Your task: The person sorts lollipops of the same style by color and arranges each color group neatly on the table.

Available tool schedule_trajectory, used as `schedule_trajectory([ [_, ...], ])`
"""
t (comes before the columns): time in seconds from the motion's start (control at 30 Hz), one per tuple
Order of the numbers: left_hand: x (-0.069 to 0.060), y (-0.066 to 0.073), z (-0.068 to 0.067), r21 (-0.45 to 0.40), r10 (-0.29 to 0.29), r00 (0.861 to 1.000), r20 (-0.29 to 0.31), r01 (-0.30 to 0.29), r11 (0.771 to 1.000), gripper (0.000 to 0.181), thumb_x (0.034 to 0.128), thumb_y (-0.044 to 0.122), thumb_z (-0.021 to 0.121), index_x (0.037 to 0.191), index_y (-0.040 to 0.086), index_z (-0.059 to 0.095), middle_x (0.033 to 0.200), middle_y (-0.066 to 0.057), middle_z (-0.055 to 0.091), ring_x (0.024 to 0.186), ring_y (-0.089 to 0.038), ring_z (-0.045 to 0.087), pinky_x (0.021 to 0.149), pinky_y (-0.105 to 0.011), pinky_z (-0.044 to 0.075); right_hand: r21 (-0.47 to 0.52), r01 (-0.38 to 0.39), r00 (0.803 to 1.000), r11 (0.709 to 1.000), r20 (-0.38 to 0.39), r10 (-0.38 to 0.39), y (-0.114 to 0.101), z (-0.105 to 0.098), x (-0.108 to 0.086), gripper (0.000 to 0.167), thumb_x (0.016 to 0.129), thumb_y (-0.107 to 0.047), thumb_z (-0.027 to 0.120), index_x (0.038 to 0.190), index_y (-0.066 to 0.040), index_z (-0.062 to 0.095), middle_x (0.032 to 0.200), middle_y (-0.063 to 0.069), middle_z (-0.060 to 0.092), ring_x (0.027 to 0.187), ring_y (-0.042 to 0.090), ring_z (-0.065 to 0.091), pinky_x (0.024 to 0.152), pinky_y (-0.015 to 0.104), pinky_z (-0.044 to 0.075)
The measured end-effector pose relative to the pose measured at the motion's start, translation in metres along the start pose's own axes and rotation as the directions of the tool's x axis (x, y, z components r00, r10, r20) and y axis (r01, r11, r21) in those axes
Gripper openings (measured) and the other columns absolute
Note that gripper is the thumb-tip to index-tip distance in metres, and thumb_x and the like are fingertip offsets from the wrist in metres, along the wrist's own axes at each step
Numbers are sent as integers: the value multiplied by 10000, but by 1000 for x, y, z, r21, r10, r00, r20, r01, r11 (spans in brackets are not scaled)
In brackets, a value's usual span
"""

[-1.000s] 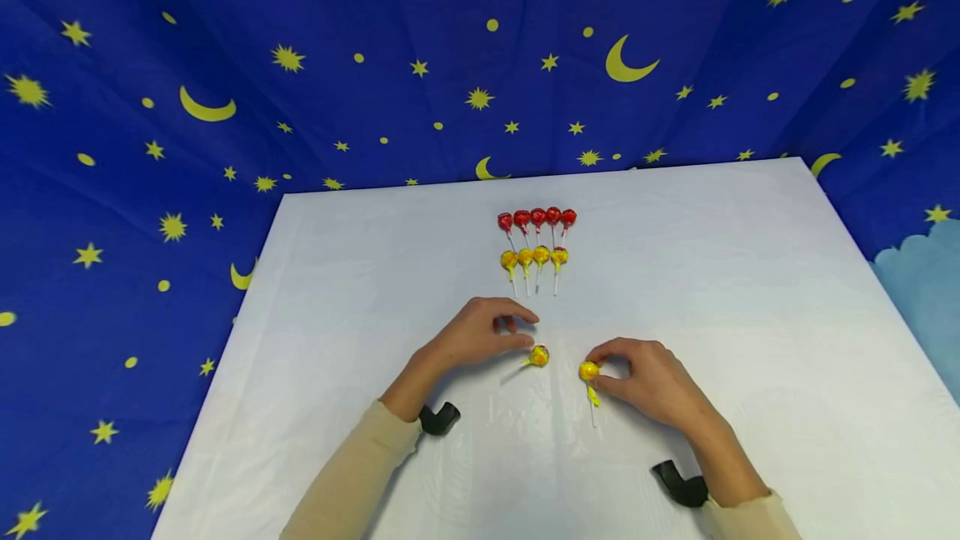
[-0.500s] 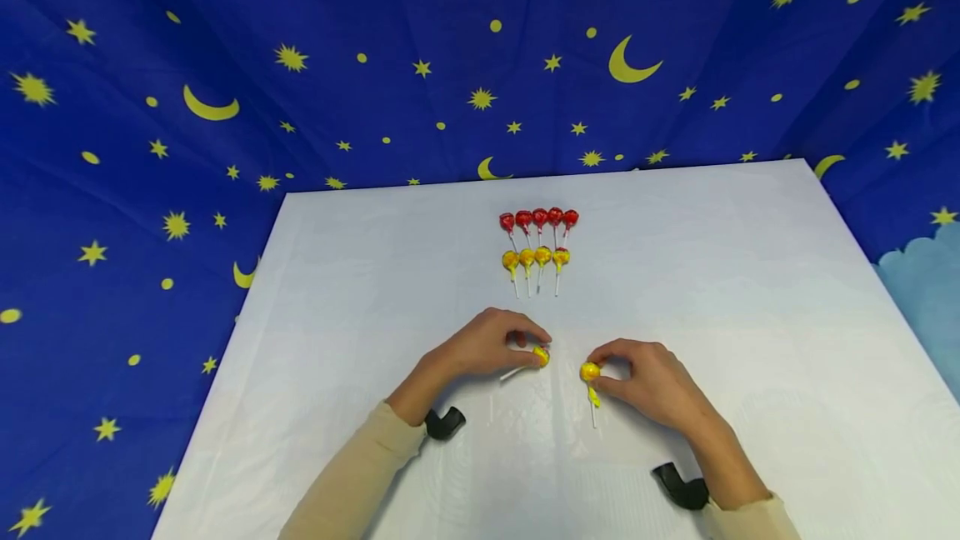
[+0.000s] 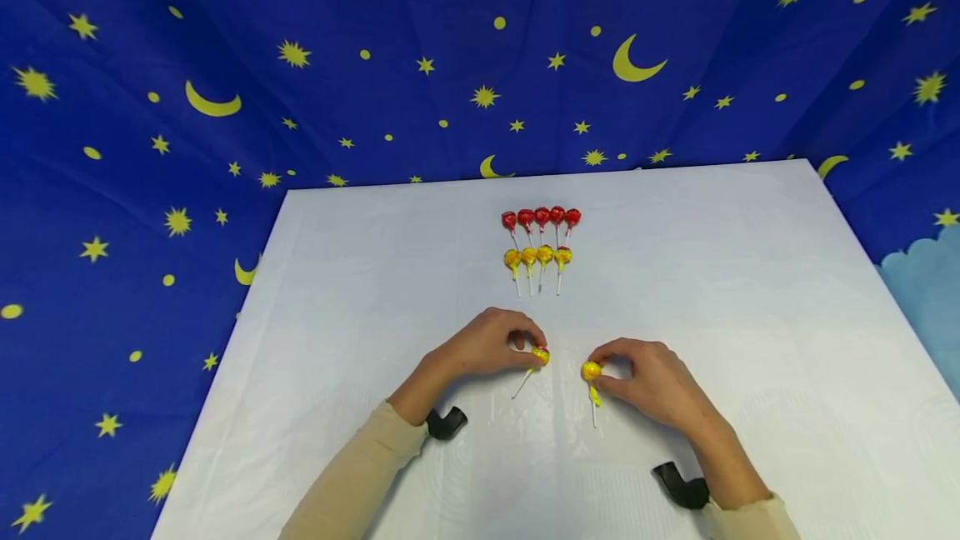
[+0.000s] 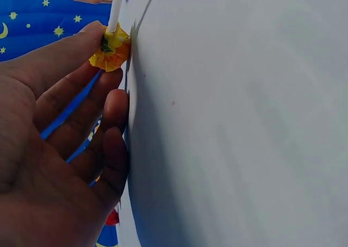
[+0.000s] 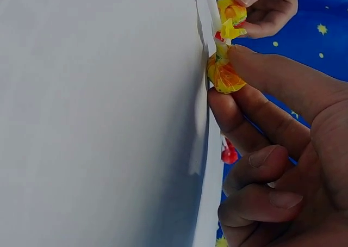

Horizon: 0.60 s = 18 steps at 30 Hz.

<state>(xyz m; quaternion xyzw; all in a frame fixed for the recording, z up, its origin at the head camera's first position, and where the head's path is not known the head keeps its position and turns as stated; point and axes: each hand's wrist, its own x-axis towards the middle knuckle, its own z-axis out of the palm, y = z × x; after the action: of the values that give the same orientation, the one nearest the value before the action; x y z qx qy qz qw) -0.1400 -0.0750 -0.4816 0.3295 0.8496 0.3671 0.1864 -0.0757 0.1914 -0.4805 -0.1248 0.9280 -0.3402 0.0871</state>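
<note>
Between thumb and fingers my left hand [image 3: 491,344] pinches the head of a yellow lollipop [image 3: 541,355], its white stick slanting down to the left. In the left wrist view the wrapper of this lollipop [image 4: 111,51] looks yellow and orange. A second yellow lollipop [image 3: 591,371] is pinched by my right hand [image 3: 648,377], its stick pointing toward me. In the right wrist view the thumb and a fingertip grip this lollipop [image 5: 225,75] by its wrapped head, close to the tabletop. Farther back lies a row of several yellow lollipops [image 3: 545,256], with several red lollipops [image 3: 542,216] behind them.
The white table [image 3: 375,257] reaches back to a blue curtain [image 3: 420,7] patterned with stars and moons. A black curved piece [image 3: 447,423] sits by the left wrist, and another black piece [image 3: 681,486] by the right wrist.
My left hand has come down and taken hold of the lollipop in front of it. That lollipop's stick has swung round toward me. The right hand keeps its hold, nearly still.
</note>
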Motion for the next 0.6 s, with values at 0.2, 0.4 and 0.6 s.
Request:
schedule_trajectory([
  [0.2, 0, 0, 0, -6, -1, 1000, -10, 1, 1000, 152, 809, 281, 791, 933, 230, 719, 832, 176, 629, 731, -26, 546, 675, -219, 454, -24, 0, 1000, 1000, -8, 0, -2, 0, 1, 175, 762, -324, 815, 916, -305, 735, 979, -111, 669, 753, 91, 565, 699, 349, 441],
  [0.4, 0, -1, 0, -21, -5, 1000, -9, 5, 1000, 153, 813, 284, 788, 933, 226, 713, 835, 182, 628, 719, -19, 556, 675, -222, 456, -44, 1, 1000, 999, -17, -2, -5, 0, 1, 180, 752, -307, 822, 910, -276, 742, 932, -107, 669, 623, 81, 490, 621, 320, 414],
  [0.6, 0, -3, 0, -24, 3, 1000, -12, -4, 1000, 153, 816, 287, 784, 939, 230, 712, 842, 189, 628, 718, -9, 565, 679, -218, 461, -50, 22, 999, 999, -39, -24, -6, -2, 3, 182, 755, -302, 823, 912, -251, 747, 919, -102, 670, 647, 93, 515, 629, 331, 423],
])
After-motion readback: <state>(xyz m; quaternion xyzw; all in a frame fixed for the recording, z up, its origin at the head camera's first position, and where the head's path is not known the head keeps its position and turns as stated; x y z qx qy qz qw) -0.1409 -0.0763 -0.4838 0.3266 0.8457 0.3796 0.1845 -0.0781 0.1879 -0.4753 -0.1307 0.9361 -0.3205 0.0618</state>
